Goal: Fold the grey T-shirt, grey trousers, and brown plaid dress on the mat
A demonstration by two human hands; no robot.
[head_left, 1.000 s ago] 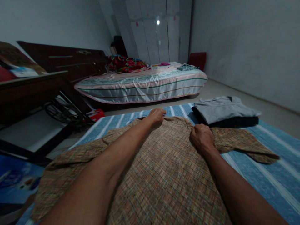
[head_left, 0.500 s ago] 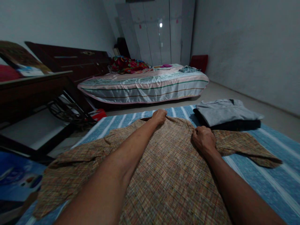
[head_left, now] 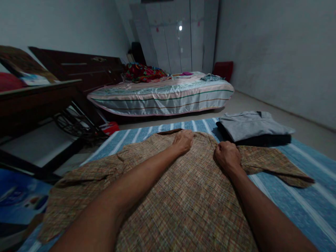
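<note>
A brown plaid shirt [head_left: 178, 196] lies spread flat on a blue striped sheet [head_left: 296, 196], both sleeves out to the sides. My left hand [head_left: 183, 140] rests palm down on the cloth just below the collar, fingers stretched out. My right hand [head_left: 227, 156] is a closed fist gripping the shirt at the right shoulder, where the sleeve begins.
A folded grey garment [head_left: 252, 125] on a dark one sits at the sheet's far right. A low bed [head_left: 162, 96] with striped cover stands beyond, cabinets [head_left: 181, 38] behind it. A dark wooden table [head_left: 34, 101] and a wire rack [head_left: 76, 124] are at left.
My left hand has drawn back from the collar edge toward me and now lies flat on the cloth. The right hand has stayed gripping the shoulder.
</note>
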